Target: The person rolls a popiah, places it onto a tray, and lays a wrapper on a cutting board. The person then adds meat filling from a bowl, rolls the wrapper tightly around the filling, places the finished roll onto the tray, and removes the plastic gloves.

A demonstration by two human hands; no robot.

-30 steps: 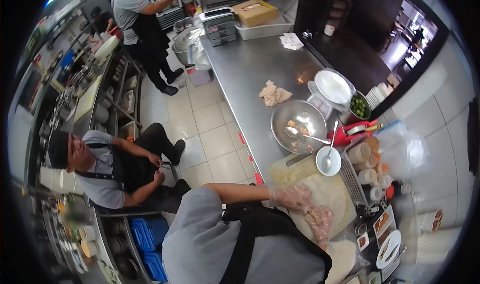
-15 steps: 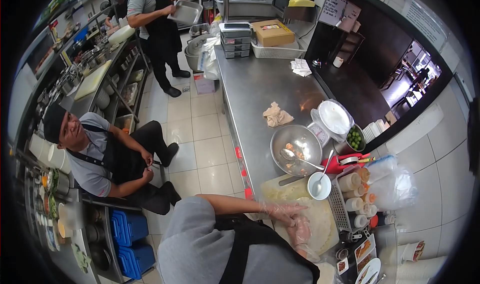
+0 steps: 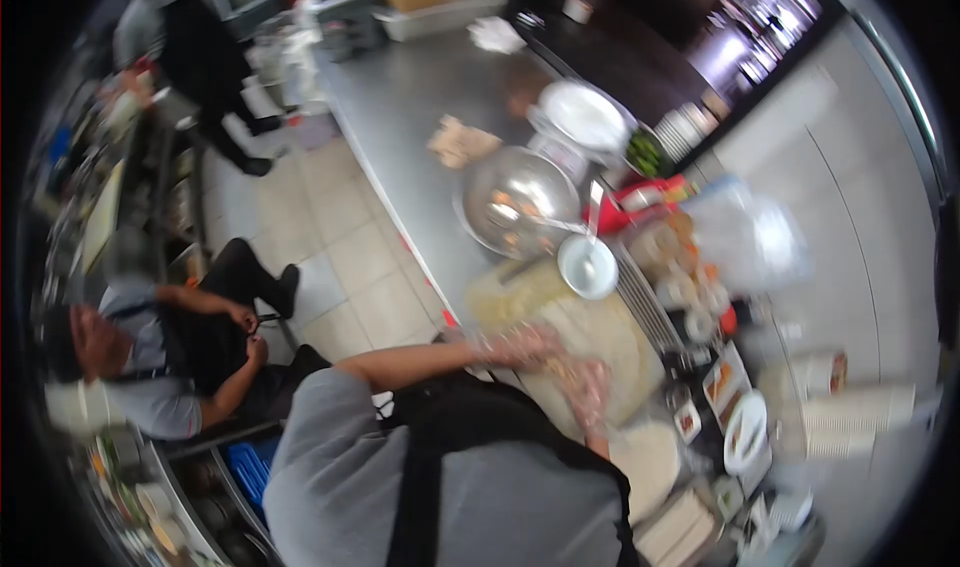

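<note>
My left hand [image 3: 518, 346], in a clear plastic glove, reaches in from the left with its fingers stretched out. My right hand [image 3: 588, 387], gloved too, comes up from below, its fingers blurred. Both are over a large round pale flatbread or dough sheet [image 3: 620, 352] on a yellowish board [image 3: 490, 295]. Some crumbly filling [image 3: 558, 369] shows between them. Just beyond the board stands a white bowl [image 3: 590, 279] with a spoon in it. A steel mixing bowl [image 3: 490, 212] holds food bits and another spoon.
Sauce bottles [image 3: 690, 277] in a grey basket line the right side. Behind the bowls are a scale with a white plate [image 3: 585, 115] and a crumpled cloth [image 3: 462, 142]. More pale sheets [image 3: 645, 462] lie near me. One person [image 3: 150, 357] sits at left; another [image 3: 190, 47] stands farther back.
My view has swung, shifting the counter and people left and up. My hands have moved apart, and filling now shows between them. The standing person has bent or turned toward the left shelves.
</note>
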